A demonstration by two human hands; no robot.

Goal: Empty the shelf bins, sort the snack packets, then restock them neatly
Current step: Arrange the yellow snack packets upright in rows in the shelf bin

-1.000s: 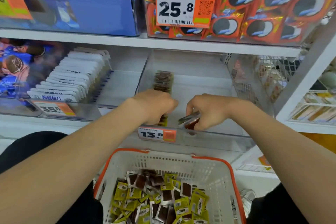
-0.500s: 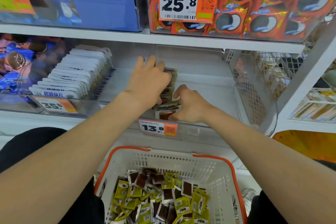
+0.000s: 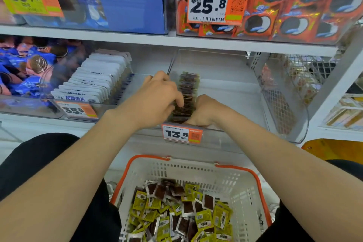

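Left hand [image 3: 159,102], at 9 o'clock of frame centre: fingers bent, their tips pressed to the left flank of the row of brown packets [image 3: 188,89]. The row stands on edge in the clear bin [image 3: 231,84], running from centre toward 12 o'clock. Right hand [image 3: 204,112], at the row's 5 o'clock end: fingers curled under, touching the nearest packets; we cannot tell whether it pinches one. At 6 o'clock, the basket [image 3: 235,186] holds loose yellow and brown packets [image 3: 176,212].
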